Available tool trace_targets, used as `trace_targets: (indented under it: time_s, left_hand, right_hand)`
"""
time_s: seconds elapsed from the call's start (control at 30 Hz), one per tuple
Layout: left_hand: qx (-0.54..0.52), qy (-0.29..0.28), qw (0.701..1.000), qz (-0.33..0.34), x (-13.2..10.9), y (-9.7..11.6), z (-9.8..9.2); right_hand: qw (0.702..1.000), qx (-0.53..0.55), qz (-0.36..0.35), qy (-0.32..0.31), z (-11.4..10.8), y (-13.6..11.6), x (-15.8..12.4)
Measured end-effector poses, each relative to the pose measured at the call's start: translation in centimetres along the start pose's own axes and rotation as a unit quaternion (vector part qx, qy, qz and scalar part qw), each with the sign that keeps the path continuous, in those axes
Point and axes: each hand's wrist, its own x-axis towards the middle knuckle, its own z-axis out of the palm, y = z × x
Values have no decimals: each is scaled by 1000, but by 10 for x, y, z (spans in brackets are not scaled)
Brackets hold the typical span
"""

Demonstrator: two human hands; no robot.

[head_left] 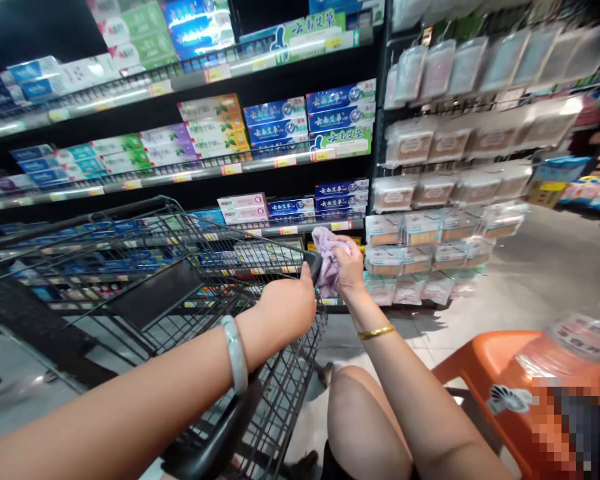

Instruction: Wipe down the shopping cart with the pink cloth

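Observation:
A black wire shopping cart [153,297] stands in front of me, its rim and basket running from the left edge to the middle. My left hand [287,303], with a pale green bangle at the wrist, grips the cart near its dark corner piece. One finger points along that corner and the others are mostly out of sight. A crumpled light purple cloth [327,267] is bunched in my right hand [351,268], just right of the same corner. The cloth lies against or very close to the corner. A gold bracelet circles my right wrist.
Shelves [260,167] of boxed toothpaste rise behind the cart. Packaged goods hang on hooks [450,143] to the right. An orange plastic stool [500,347] near my right arm carries a clear plastic bottle [570,340]. Tiled floor [535,260] extends at right.

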Motion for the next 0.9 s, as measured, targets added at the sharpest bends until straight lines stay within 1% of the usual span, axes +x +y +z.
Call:
trace_targets:
  time_s: [0.03,0.07,0.1,0.13,0.17,0.2,0.23,0.3,0.37,0.4,0.47,0.53,0.6,0.67,0.77,0.9]
  left_hand:
    - [-3,-6,1000,-1,-5,0,0]
    - [-7,-12,1000,-7,-11,-1,-1]
    - [-13,-19,1000,-13,-17,-2,-2]
    - [-20,-30,999,-21,-24,-3,-3]
    - [-28,-42,998,-27,-32,-4,-5]
    - [-34,-57,997,-30,-42,-5,-7]
    - [-37,-73,996,-32,-53,-6,-9]
    - [-33,-98,994,-37,-78,-8,-11]
    - [-20,-129,990,-48,-104,-8,-9]
    - [-11,-128,990,-55,-117,-8,-5]
    - [-6,-106,993,-53,-137,-9,7]
    - [-10,-78,992,-98,-152,-11,20]
    - [-22,-46,991,-126,-161,-15,32]
    - [-34,-18,991,-129,-167,-19,39]
    - [-42,19,991,-128,-175,-25,41]
    - [-38,62,991,-114,-192,-32,39]
  right_hand:
    - [996,-48,-46,-52,1,-10,3]
    - [980,-117,-102,-127,2,-20,7]
    - [944,-196,-154,-216,3,-30,12]
    - [895,-274,-196,-293,5,-39,18]
    - [847,-339,-219,-345,7,-47,23]
    - [812,-392,-231,-366,9,-53,27]
    - [790,-433,-236,-364,11,-57,30]
    - [764,-480,-250,-351,14,-61,31]
    - [739,-492,-280,-365,14,-63,26]
    - [726,-490,-297,-381,13,-63,22]
    - [707,-488,-318,-401,11,-64,15]
    - [700,-497,-319,-402,10,-65,12]
    - [694,-509,-310,-403,12,-66,12]
    - [687,-521,-302,-406,15,-67,12]
    - [678,-531,-298,-411,21,-69,10]
    - [673,-534,-299,-415,28,-74,-3]
